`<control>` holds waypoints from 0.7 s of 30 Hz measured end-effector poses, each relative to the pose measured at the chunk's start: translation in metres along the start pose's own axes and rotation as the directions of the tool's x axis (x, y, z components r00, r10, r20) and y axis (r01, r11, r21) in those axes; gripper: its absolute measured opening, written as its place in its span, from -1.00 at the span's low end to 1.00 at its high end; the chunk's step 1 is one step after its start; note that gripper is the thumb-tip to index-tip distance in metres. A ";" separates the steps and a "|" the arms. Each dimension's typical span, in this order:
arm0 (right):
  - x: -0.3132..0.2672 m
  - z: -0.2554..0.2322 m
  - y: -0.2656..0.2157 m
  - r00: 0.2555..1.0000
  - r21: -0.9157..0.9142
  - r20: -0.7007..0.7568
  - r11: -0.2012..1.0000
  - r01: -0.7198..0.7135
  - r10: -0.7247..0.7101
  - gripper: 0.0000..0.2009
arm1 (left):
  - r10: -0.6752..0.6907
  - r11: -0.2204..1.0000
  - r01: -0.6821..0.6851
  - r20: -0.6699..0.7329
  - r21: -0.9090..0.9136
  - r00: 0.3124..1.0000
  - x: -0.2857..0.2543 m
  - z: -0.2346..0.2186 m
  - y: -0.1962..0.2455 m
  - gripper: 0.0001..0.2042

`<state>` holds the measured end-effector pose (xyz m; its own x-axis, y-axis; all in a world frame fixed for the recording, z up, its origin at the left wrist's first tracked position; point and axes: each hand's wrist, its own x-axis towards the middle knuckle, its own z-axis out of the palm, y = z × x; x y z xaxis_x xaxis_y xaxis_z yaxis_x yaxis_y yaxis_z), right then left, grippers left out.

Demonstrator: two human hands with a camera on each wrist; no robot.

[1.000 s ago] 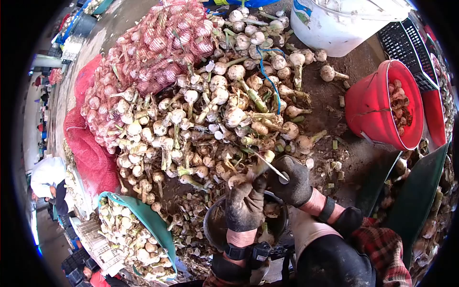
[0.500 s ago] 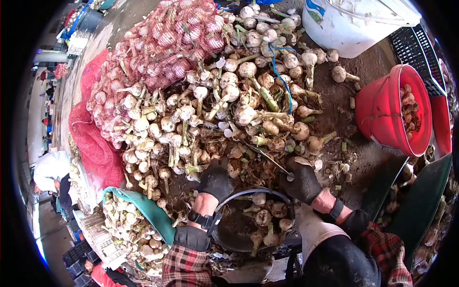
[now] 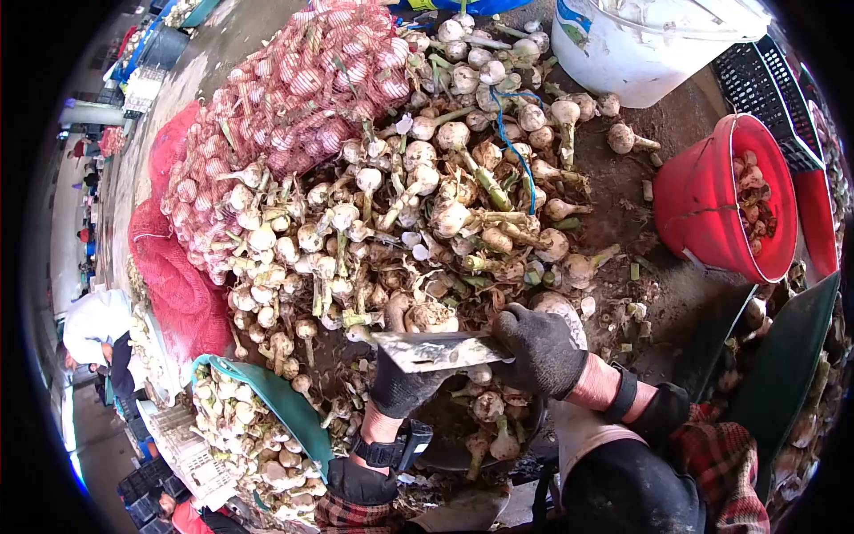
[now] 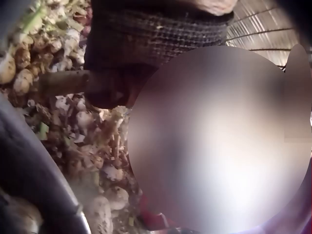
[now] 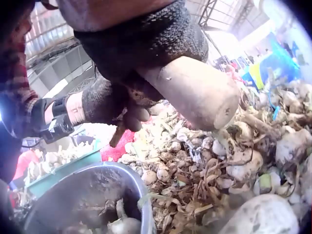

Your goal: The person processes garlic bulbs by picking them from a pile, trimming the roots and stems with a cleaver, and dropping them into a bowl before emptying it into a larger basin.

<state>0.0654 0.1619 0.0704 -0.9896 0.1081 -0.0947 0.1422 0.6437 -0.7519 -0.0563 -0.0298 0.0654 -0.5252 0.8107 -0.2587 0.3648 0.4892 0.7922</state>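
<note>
My gloved right hand (image 3: 543, 351) grips a knife (image 3: 431, 353), its broad flat blade lying across in front of my left hand. The knife's thick pale handle (image 5: 195, 90) juts out of the right glove in the right wrist view. My gloved left hand (image 3: 402, 387), partly covered by the blade, holds a garlic bulb (image 3: 432, 317) whose root end shows just beyond the blade. In the left wrist view a garlic stalk (image 4: 63, 83) sticks out beside that glove. Below both hands sits a dark basin (image 5: 134, 173) with several garlic bulbs in it.
A large heap of garlic (image 3: 356, 222) lies ahead, beside a filled red net sack (image 3: 302, 84). To the right stand a red bucket (image 3: 694, 196) and a white bucket (image 3: 614, 62). A green-edged container (image 3: 267, 400) of garlic is at the left.
My left hand reached out to the heap and has come back with a garlic bulb. The right hand has moved slightly left, and the knife blade has turned across toward the left hand.
</note>
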 end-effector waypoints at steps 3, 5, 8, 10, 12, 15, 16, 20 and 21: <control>-0.002 -0.009 -0.006 0.998 -0.051 -0.029 0.997 0.061 -0.062 -0.73 | -0.077 0.949 0.002 -0.223 -0.315 0.972 0.000 0.021 0.018 -0.50; -0.004 -0.016 -0.006 0.999 -0.118 0.017 0.992 0.041 -0.039 -0.71 | -0.107 0.911 0.027 -0.174 -0.411 0.979 -0.015 0.033 0.004 -0.50; -0.008 -0.008 0.005 0.999 -0.171 0.024 0.985 0.037 -0.033 -0.71 | -0.119 0.860 0.039 -0.125 -0.508 0.985 -0.028 0.044 -0.002 -0.50; -0.010 -0.003 0.015 0.999 -0.199 0.008 0.979 0.053 -0.052 -0.68 | -0.120 0.837 0.039 -0.113 -0.546 0.986 -0.031 0.048 -0.002 -0.50; -0.013 0.007 0.024 0.995 -0.167 -0.067 0.984 0.064 -0.076 -0.70 | 0.024 0.948 -0.059 -0.116 -0.313 0.993 -0.029 0.047 0.005 -0.51; -0.017 0.016 0.038 0.980 -0.118 -0.175 0.990 0.071 -0.091 -0.72 | -0.001 1.000 0.000 -0.018 -0.017 1.000 -0.037 0.059 -0.007 -0.54; -0.018 0.020 0.043 0.980 -0.109 -0.171 0.990 0.088 -0.106 -0.72 | -0.111 0.944 0.091 -0.044 -0.318 0.993 -0.032 0.064 -0.003 -0.61; -0.026 0.025 0.054 0.994 -0.148 -0.055 0.985 0.090 -0.099 -0.59 | -0.004 0.999 -0.001 -0.112 -0.041 0.994 -0.036 0.061 0.018 -0.70; -0.027 0.024 0.056 0.994 -0.153 -0.056 0.984 0.088 -0.098 -0.59 | 0.001 0.999 -0.006 -0.112 -0.044 0.994 -0.038 0.065 0.015 -0.70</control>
<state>0.0997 0.1769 0.0154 -0.9960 0.0874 0.0161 0.0561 0.7593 -0.6484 0.0186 -0.0321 0.0509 -0.6078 0.7699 -0.1946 0.3333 0.4698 0.8175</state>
